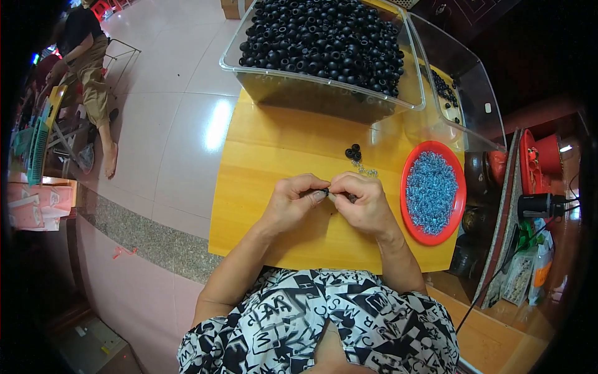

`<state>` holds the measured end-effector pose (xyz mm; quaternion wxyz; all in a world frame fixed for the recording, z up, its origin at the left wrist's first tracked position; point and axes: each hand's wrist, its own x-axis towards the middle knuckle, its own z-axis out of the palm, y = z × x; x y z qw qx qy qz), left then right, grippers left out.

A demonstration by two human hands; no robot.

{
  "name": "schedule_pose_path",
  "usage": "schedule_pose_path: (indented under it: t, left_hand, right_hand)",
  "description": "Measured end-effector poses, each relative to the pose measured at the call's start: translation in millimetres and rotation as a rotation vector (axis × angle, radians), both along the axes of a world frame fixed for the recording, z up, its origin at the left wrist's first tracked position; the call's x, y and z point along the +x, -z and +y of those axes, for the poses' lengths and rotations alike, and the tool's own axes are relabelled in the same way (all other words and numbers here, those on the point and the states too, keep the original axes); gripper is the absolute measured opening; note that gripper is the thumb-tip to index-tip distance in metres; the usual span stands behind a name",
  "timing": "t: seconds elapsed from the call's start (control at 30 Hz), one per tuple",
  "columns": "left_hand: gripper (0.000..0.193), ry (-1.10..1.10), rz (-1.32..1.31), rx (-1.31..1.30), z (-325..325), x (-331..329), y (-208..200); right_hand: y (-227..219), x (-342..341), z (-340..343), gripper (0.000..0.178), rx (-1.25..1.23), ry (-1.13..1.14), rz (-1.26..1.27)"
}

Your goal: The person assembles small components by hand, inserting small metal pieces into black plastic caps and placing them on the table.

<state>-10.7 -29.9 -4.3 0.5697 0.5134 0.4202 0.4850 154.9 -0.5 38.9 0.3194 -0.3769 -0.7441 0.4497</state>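
Above the yellow table (249,181), both my hands meet in front of me. My left hand (291,202) pinches a small black round part (323,191) between thumb and fingertips. Right beside it, the thumb and forefinger of my right hand (361,202) are pressed together against that part; whatever they pinch is too small to make out. Something dark shows under my right hand's curled fingers. Just beyond my hands lie a few black hollow round parts (353,152) and a small scatter of tiny clear pieces (367,172).
A clear plastic bin (324,80) heaped with black hollow parts stands at the far side. To its right is another clear container (486,100). A red plate (408,215) of tiny bluish clear pieces (431,193) sits at the right. Another person (87,56) is at far left.
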Motion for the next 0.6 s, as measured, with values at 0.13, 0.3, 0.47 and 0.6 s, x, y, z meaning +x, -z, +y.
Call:
schedule_pose_path:
  t: [0.13, 0.3, 0.47, 0.6]
  left_hand:
    - [0.016, 0.066, -0.246, -0.097, -3.0, -0.5, -1.0]
    - [0.017, 0.076, -0.189, -0.005, -3.7, -1.1, -7.9]
    - [0.017, 0.037, -0.078, 0.166, -3.3, 0.9, -8.2]
    - [0.016, -0.012, 0.045, 0.267, -3.1, 4.2, -5.2]
  right_hand:
    - [1.8, 6.0, 4.8, 0.007, -0.492, -0.014, 0.271]
    - [14.0, 8.1, 8.2, 0.013, -0.549, -0.101, 0.417]
    - [13.6, 6.9, 8.2, 0.014, -0.638, -0.097, 0.473]
    - [14.7, 5.9, 9.4, 0.011, -0.63, -0.081, 0.435]
